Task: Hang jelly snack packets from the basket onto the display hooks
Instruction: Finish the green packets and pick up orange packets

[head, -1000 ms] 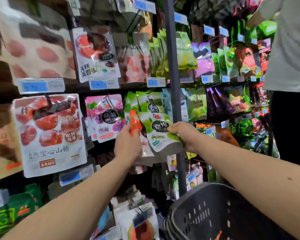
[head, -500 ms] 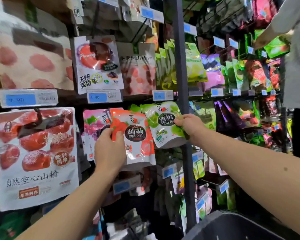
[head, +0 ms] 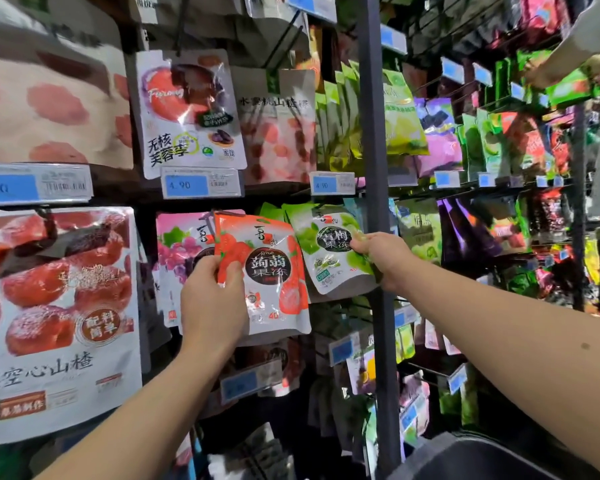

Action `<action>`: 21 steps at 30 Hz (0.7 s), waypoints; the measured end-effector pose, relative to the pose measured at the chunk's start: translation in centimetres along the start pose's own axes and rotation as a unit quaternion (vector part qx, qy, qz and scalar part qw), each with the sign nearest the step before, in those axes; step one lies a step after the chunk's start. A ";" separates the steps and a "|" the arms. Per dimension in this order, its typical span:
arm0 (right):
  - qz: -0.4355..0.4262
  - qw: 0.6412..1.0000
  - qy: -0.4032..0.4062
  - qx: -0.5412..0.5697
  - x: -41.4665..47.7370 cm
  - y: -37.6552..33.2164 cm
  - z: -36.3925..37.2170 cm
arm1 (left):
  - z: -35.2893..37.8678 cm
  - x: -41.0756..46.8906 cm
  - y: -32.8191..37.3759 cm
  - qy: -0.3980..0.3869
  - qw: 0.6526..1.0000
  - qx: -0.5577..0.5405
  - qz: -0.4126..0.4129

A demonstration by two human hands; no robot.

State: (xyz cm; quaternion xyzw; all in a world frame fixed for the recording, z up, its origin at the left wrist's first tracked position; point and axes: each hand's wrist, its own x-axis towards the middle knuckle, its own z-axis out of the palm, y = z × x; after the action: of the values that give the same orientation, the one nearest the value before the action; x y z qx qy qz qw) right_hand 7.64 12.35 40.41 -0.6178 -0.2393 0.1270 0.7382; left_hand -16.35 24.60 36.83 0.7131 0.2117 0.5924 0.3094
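Note:
My left hand (head: pixel 212 299) grips the left edge of a red-and-white jelly packet (head: pixel 269 271), held up in front of the display rack. Behind its left side hangs a pink grape jelly packet (head: pixel 179 251). My right hand (head: pixel 383 256) pinches the right edge of a green jelly packet (head: pixel 326 247), which tilts in front of more green packets on the same row. The hooks themselves are hidden behind the packets. A dark rim of the basket (head: pixel 471 452) shows at the bottom right.
A dark upright post (head: pixel 374 168) splits the rack just right of the green packet. Large hawthorn snack bags (head: pixel 56 306) hang at the left, blue price tags (head: pixel 201 183) line the rails. Another person's arm (head: pixel 568 60) reaches into the shelves at the top right.
My left hand has drawn the red packet out to the left and up, facing me. My right hand stays on the green packet. The view has tilted up, so less of the basket shows.

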 end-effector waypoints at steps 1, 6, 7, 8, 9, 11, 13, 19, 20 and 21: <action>-0.015 1.000 0.001 -0.013 0.1 0.1 -0.1 | 0.0 0.0 -0.1 0.002 1.000 -0.001 -0.001; -0.139 0.966 0.074 -0.203 -0.3 1.0 0.1 | -0.8 -0.5 -0.6 0.012 1.000 -0.012 0.002; -0.165 0.955 0.084 -0.233 -0.6 1.4 0.1 | -1.1 -0.7 -0.7 0.013 1.000 -0.014 0.002; -0.188 0.948 0.086 -0.243 -1.4 1.7 0.3 | -1.3 -0.8 -0.7 0.013 1.000 -0.017 0.004; -0.210 0.940 0.085 -0.255 -2.1 2.2 0.5 | -1.5 -0.9 -0.8 0.013 1.000 -0.019 0.008; -0.259 0.905 0.066 -0.330 -3.6 3.3 0.9 | -1.7 -1.1 -0.9 0.015 1.000 -0.018 0.012; -0.288 0.859 0.034 -0.421 -4.6 4.2 1.5 | -1.8 -1.2 -1.1 0.016 1.000 -0.019 0.010; -0.289 0.806 0.050 -0.514 -4.8 5.5 4.8 | -2.0 -1.7 -1.7 0.006 0.999 -0.044 -0.004; -0.287 0.798 0.063 -0.526 -4.7 5.7 5.4 | -2.1 -1.8 -1.9 0.005 0.999 -0.045 -0.004; -0.283 0.791 0.076 -0.537 -4.5 5.8 5.9 | -2.1 -1.8 -2.1 0.004 0.999 -0.046 -0.005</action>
State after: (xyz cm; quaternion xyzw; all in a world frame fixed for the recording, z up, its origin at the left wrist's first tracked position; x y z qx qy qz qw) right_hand 1.38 16.37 34.56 -0.8270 -0.3766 -0.2840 0.3060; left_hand -18.67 25.29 34.29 0.6947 0.1889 0.6030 0.3437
